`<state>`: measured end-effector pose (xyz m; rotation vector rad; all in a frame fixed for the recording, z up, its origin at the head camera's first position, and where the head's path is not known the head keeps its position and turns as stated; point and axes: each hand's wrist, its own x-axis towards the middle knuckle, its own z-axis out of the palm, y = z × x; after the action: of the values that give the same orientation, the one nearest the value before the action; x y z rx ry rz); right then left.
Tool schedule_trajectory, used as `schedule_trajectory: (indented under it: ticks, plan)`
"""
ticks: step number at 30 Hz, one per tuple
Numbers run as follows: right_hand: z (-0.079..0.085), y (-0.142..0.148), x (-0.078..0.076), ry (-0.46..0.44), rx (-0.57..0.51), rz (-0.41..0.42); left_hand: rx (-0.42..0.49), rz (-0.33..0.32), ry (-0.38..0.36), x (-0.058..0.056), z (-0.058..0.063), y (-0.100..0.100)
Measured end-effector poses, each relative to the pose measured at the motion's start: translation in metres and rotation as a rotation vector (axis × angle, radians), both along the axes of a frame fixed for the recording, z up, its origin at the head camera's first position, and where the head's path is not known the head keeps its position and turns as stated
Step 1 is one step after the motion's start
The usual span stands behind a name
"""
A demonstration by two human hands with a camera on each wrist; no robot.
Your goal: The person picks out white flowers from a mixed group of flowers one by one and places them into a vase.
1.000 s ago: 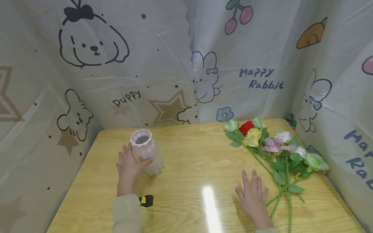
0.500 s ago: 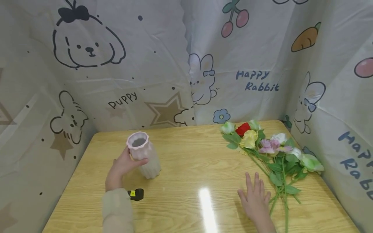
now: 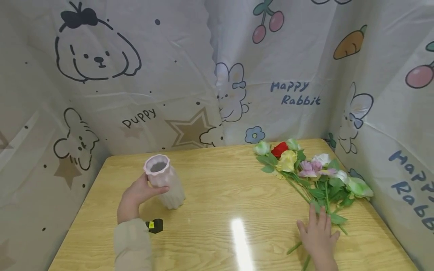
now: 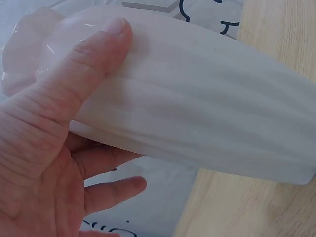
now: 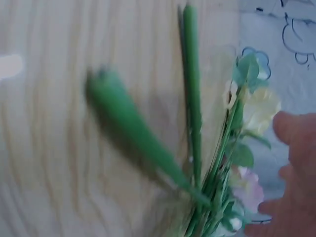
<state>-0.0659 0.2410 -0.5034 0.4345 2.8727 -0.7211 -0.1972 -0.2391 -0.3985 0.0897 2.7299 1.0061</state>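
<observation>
A ribbed white vase (image 3: 171, 190) with a scalloped pink rim stands toward the table's left back. My left hand (image 3: 135, 195) grips it below the rim; in the left wrist view, the thumb (image 4: 94, 59) lies across the near side and some fingers reach behind. Over at the right lies a bunch of artificial flowers with red, yellow, purple, white and pale green heads. Above their green stems (image 5: 192, 89) spreads my right hand (image 3: 318, 237), fingers apart and fairly straight. It covers part of the stems; whether it touches them I cannot tell.
The wood-grain table (image 3: 210, 188) reaches back to a printed cloth curtain (image 3: 190, 67), which also hangs along both sides. A small black block (image 3: 156, 226) with a yellow label sits at the left wrist. Light glares off the table's front middle.
My right hand has moved right, from beside the stems to over them. My left hand, earlier spread against the vase, now wraps round its neck from the left.
</observation>
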Motion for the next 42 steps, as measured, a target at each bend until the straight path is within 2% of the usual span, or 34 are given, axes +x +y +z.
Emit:
schedule_trajectory:
  ticks: [3, 7, 9, 11, 15, 18, 27, 37, 42]
  plan:
    - [-0.001, 0.012, -0.002, -0.028, 0.041, -0.115, 0.010, 0.000, -0.002, 0.002, -0.001, -0.001]
    - [-0.006, 0.020, -0.005, 0.056, 0.136, -0.272, 0.030, -0.003, 0.001, 0.004, -0.003, -0.001]
    - [-0.008, 0.024, -0.007, 0.075, 0.157, -0.307, 0.043, -0.014, 0.012, 0.005, -0.004, -0.001]
    - [-0.009, 0.030, -0.009, 0.063, 0.130, -0.320, 0.046, -0.028, 0.029, 0.006, -0.005, 0.001]
    - [-0.007, 0.040, -0.014, -0.039, 0.018, -0.304, 0.065, -0.059, 0.074, 0.005, -0.007, 0.006]
    - [-0.003, 0.043, -0.016, -0.074, -0.017, -0.290, 0.066, -0.068, 0.084, 0.005, -0.007, 0.010]
    - [0.000, 0.045, -0.018, -0.016, -0.037, -0.298, 0.096, -0.083, 0.061, 0.010, -0.004, 0.025]
    - [0.003, 0.053, -0.018, -0.064, -0.038, -0.189, 0.085, -0.094, 0.086, 0.012, -0.007, 0.042]
    - [0.004, 0.055, -0.019, -0.050, -0.010, -0.136, 0.063, -0.102, 0.107, 0.013, -0.006, 0.053]
